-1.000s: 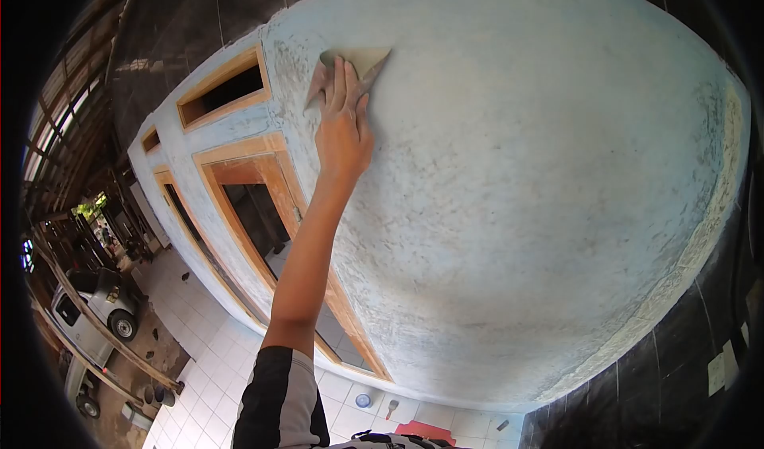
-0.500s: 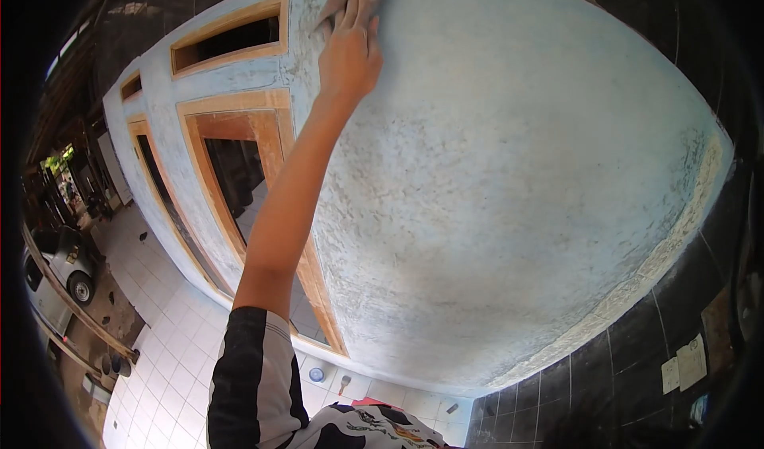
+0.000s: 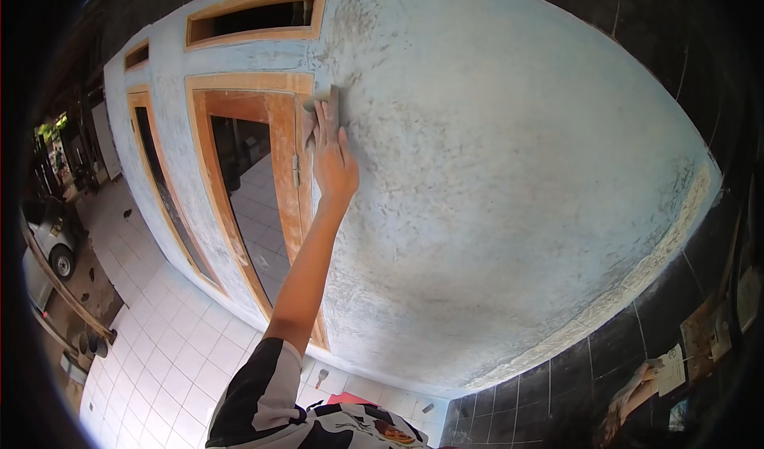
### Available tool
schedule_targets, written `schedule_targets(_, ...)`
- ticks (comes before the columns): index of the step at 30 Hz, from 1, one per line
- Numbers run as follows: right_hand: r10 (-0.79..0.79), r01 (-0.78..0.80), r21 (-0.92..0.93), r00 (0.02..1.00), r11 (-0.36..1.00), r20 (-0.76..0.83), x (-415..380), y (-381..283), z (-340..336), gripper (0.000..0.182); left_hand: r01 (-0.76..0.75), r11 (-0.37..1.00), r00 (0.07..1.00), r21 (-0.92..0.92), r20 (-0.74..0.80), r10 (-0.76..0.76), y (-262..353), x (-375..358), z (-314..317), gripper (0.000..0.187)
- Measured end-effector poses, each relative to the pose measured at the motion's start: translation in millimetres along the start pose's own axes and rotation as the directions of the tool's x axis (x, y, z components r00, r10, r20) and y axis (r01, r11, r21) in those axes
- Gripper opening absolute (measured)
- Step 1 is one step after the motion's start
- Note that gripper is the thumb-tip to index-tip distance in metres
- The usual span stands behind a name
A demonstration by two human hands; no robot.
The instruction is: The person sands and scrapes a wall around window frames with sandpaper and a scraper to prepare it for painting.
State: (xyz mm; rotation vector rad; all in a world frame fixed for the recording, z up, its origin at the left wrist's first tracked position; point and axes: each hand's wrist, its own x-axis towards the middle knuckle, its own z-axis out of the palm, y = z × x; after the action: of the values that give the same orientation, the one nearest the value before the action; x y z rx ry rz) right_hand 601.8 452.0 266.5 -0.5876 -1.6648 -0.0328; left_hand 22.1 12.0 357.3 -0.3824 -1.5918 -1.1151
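Note:
My left hand [image 3: 336, 163] is pressed against the light blue wall [image 3: 509, 163], just right of the wooden door frame [image 3: 306, 202]. Under its fingers is a bent grey-brown sheet of sandpaper [image 3: 309, 129], with edges sticking out on both sides. Around the hand the wall surface is patchy, with dark scuffs. Low at the right edge, my right hand [image 3: 637, 385] shows as a blur near a pale paper [image 3: 672, 371]. Its fingers are too smeared to make out.
A wood-framed vent opening [image 3: 255, 21] sits above the glazed door. On the white tiled floor [image 3: 183, 353] lie a paintbrush [image 3: 321, 378] and a red item [image 3: 350, 399]. Dark tiles [image 3: 573, 369] border the wall at right. A parked vehicle [image 3: 48, 242] stands far left.
My left hand has slid down the wall with the sandpaper, from above the door's top corner to beside its frame. The blurred right hand has come into view at lower right.

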Motion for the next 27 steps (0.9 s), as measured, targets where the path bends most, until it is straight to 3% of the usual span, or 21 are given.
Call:
schedule_targets(1,0.068,-0.069,0.008,0.994,0.998,0.080,1,-47,16,0.037,0.045,0.999,0.997,0.004,-0.056,-0.045,5,19,3,0.058)
schedule_targets(3,-0.099,0.069,0.143,0.970,0.987,0.221,-25,-46,44,0.037,0.094,0.995,0.989,0.014,-0.119,-0.092,21,25,13,0.058)
schedule_targets(5,-0.199,0.188,0.092,0.972,0.978,0.122,-51,-80,77,0.035,-0.230,0.967,0.973,0.109,0.042,0.227,38,19,26,0.058)
schedule_targets(6,-0.206,0.194,0.103,0.971,0.976,0.125,-62,-96,84,0.035,-0.226,0.967,0.974,0.121,0.038,0.223,35,11,22,0.058)
schedule_targets(8,-0.079,-0.059,0.328,0.917,0.943,0.392,-86,-128,97,0.025,-0.417,0.905,0.835,0.082,0.429,0.346,31,2,16,0.058)
schedule_targets(9,-0.037,-0.206,0.399,0.852,0.894,0.523,-98,-141,103,0.021,-0.425,0.901,0.832,0.083,0.428,0.352,27,6,15,0.058)
schedule_targets(10,-0.012,-0.269,0.392,0.812,0.880,0.583,-111,-149,108,0.019,-0.253,0.959,0.948,0.125,0.232,0.219,20,11,13,0.056)
schedule_targets(11,0.017,-0.332,0.372,0.766,0.867,0.643,-127,-155,112,0.017,-0.066,0.990,0.998,0.123,0.031,0.063,13,12,11,0.054)
schedule_targets(13,0.056,-0.402,0.395,0.757,0.826,0.651,-161,-168,122,0.017,-0.001,0.986,0.998,0.165,-0.056,0.010,4,-13,-1,0.050)
schedule_targets(15,0.151,-0.517,0.277,0.640,0.810,0.753,-179,-187,121,0.018,0.063,0.969,0.991,-0.238,0.128,-0.033,17,-71,-19,0.044)
schedule_targets(16,0.173,-0.574,0.283,0.612,0.768,0.771,-189,-196,121,0.018,0.266,0.945,0.924,-0.192,0.331,-0.193,12,-115,-33,0.039)
schedule_targets(17,0.185,-0.627,0.295,0.584,0.721,0.790,-198,-204,123,0.019,0.193,0.947,0.923,-0.257,0.375,-0.086,-7,-167,-36,0.036)
schedule_targets(19,0.173,-0.789,0.452,0.556,0.416,0.813,-235,-206,139,0.020,0.494,0.832,0.818,-0.253,0.458,-0.347,31,-238,-73,0.040)
schedule_targets(20,0.175,-0.844,0.434,0.501,0.316,0.848,-241,-216,138,0.024,0.654,0.746,0.650,-0.128,0.599,-0.467,10,-293,-84,0.043)
schedule_targets(21,0.170,-0.886,0.412,0.449,0.215,0.877,-244,-228,138,0.028,0.724,0.604,0.680,-0.335,0.497,-0.539,26,-321,-89,0.046)
schedule_targets(22,0.137,-0.894,0.375,0.415,0.244,0.900,-255,-229,141,0.029,0.839,0.524,0.484,-0.143,0.634,-0.602,22,-346,-109,0.051)
schedule_targets(24,0.028,-0.877,0.294,0.328,0.379,0.944,-271,-238,149,0.029,0.992,0.082,0.128,-0.098,0.769,-0.627,15,-384,-127,0.055)
schedule_targets(25,-0.028,-0.842,0.256,0.276,0.475,0.961,-275,-249,154,0.030,1.000,0.006,-0.001,0.006,0.818,-0.576,15,-399,-143,0.063)
schedule_targets(26,-0.013,-0.844,0.260,0.287,0.470,0.958,-272,-259,158,0.030,0.995,-0.094,-0.085,0.038,0.815,-0.574,9,-410,-146,0.069)
schedule_targets(27,-0.125,-0.787,0.290,0.266,0.545,0.956,-265,-271,162,0.029,0.979,-0.192,-0.171,0.072,0.807,-0.566,4,-418,-147,0.075)
